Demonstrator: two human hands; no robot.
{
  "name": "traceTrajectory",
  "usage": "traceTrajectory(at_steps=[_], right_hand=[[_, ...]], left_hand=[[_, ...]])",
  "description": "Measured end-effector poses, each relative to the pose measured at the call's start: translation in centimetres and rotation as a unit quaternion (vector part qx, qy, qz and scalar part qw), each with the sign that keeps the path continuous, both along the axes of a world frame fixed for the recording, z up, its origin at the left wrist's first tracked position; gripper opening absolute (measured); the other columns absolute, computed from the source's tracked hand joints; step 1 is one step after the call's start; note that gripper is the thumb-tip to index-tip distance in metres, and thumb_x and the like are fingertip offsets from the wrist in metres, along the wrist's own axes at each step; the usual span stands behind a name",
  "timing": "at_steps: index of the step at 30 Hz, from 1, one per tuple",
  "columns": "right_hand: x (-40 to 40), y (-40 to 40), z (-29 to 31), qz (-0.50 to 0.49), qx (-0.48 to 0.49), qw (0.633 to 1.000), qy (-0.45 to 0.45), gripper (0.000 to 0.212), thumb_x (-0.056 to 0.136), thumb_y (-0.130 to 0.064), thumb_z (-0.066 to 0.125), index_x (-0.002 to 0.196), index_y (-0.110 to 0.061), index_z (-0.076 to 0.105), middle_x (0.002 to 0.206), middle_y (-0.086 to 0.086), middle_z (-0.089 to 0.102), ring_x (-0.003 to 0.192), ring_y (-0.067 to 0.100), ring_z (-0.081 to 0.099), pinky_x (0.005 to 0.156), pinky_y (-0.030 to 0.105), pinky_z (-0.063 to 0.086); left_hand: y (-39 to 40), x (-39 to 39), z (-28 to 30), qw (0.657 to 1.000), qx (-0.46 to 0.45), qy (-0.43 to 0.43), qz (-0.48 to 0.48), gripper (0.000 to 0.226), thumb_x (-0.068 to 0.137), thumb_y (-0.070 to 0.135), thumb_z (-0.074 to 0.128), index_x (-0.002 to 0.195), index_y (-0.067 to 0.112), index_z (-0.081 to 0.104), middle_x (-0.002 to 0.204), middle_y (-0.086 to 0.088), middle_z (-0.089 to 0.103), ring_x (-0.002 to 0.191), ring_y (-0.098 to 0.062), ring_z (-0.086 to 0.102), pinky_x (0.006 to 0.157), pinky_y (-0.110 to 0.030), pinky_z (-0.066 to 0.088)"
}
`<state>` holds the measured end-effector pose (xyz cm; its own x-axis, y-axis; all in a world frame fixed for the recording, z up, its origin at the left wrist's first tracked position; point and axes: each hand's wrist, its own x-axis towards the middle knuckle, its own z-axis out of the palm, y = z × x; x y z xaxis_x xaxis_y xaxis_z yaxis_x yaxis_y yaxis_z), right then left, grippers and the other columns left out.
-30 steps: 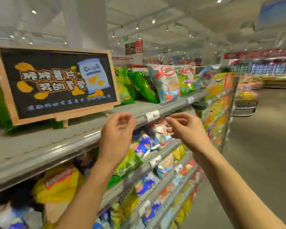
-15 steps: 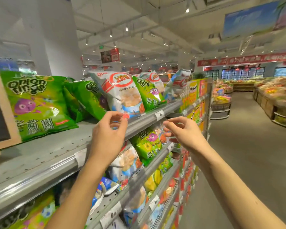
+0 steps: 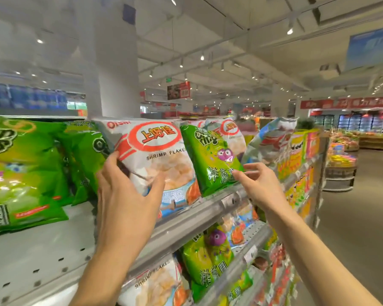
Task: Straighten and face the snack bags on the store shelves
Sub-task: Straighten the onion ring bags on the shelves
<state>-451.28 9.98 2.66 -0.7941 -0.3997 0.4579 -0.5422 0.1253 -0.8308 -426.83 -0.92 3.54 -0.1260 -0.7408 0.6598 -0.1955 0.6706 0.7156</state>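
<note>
Shelf [image 3: 42, 257]: bag [image 3: 159, 155] behind left hand [image 3: 124, 199]

A single head-worn wide-angle view looks forward along a store aisle, close to the top shelf [image 3: 53, 246] on the left at about chest height; the shelving runs away to the far right, ceiling [image 3: 230, 29] overhead, both forearms reaching in from the near edge.

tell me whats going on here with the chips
A person is tidying snack bags on the top shelf of a store aisle. The left hand grips the white shrimp flakes bag along its left side and front. The right hand touches the edge of the green bag beside it. Both bags stand leaning, fronts facing out.
</note>
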Motion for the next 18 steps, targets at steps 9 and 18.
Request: traceTrajectory(at_steps=[9, 18], right_hand=[[-9.7, -6.0, 2.1, 0.113, 0.060, 0.991, 0.044, 0.108, 0.060, -0.082, 0.073, 0.145, -0.020, 0.048, 0.136, 0.005, 0.060, 0.117, 0.019, 0.057, 0.096, 0.035, 0.044], [-15.1, -9.3, 2.4, 0.448, 0.090, 0.889, 0.024, 0.054, 0.069, -0.050, 0.084, 0.114, -0.021, 0.073, 0.108, -0.007, 0.079, 0.105, 0.016, 0.073, 0.090, 0.027, 0.057]], left_hand=[[-0.5, -1.3, 0.5, 0.994, 0.047, -0.061, 0.074, 0.080, 0.066, 0.049, 0.083, 0.133, 0.026, 0.046, 0.107, 0.009, 0.062, 0.095, -0.019, 0.059, 0.078, -0.033, 0.040], [0.5, -3.6, 1.6, 0.978, 0.141, -0.085, 0.126, 0.057, 0.047, 0.064, 0.080, 0.090, 0.027, 0.072, 0.085, 0.015, 0.074, 0.082, -0.009, 0.066, 0.068, -0.029, 0.047]])
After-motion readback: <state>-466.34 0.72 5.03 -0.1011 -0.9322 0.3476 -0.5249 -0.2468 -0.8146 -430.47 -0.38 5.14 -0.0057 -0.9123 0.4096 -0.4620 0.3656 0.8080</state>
